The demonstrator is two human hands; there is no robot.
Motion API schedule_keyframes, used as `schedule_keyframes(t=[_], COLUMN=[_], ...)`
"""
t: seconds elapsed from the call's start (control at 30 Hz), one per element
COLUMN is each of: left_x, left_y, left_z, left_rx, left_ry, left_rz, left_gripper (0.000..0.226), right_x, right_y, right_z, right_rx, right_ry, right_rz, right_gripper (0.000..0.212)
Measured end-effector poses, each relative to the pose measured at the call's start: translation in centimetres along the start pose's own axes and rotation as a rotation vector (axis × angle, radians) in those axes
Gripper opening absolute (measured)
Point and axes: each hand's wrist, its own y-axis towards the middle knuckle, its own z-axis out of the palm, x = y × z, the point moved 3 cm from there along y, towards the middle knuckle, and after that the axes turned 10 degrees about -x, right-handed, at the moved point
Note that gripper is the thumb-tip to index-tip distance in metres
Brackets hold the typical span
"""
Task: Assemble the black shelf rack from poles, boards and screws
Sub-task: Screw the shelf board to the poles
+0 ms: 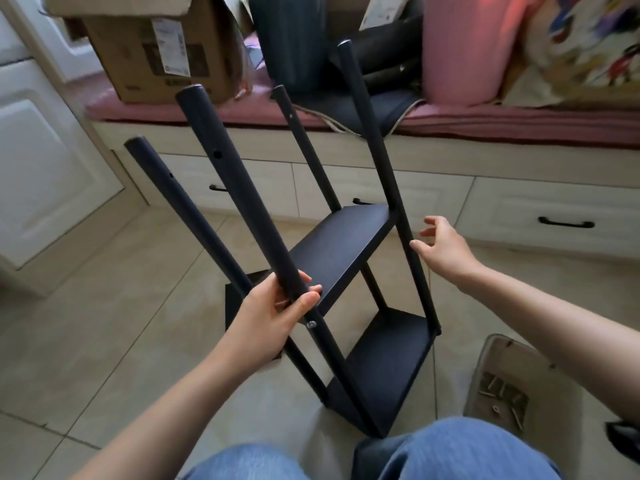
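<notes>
The black shelf rack [346, 258] stands tilted on the tiled floor in front of my knees, with several poles pointing up and away and two boards fixed between them. My left hand [277, 306] grips the near pole [239, 188] just above a silver screw head [312, 323]. My right hand [441, 245] is spread beside the right pole [384, 174], fingertips close to it, holding nothing. The upper board [343, 251] and the lower board [388, 362] are both attached. Another black board [235, 299] lies flat on the floor behind my left hand.
A clear plastic bag of screws [502, 393] lies on the floor at the right. Behind the rack runs a bench with drawers [530, 216], topped by a pink cushion [450, 46], a cardboard box [156, 53] and dark bags. White cabinet doors [41, 168] stand at the left.
</notes>
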Motion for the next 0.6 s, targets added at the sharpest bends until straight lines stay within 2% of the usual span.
schedule_keyframes(t=[0.23, 0.43, 0.6], left_x=[0.0, 0.5, 1.3], left_y=[-0.1, 1.2, 3.6], left_z=[0.4, -0.3, -0.6], left_rx=[0.055, 0.132, 0.093], left_ry=[0.052, 0.112, 0.109], left_rz=[-0.007, 0.05, 0.081], left_gripper=[0.018, 0.021, 0.023], right_x=[-0.5, -2.5, -4.2], right_y=[1.5, 2.5, 1.7], right_z=[0.8, 1.1, 0.0], right_rx=[0.122, 0.039, -0.002], right_ry=[-0.059, -0.024, 0.041], right_rz=[0.017, 0.069, 0.087], right_gripper=[0.068, 0.029, 0.027])
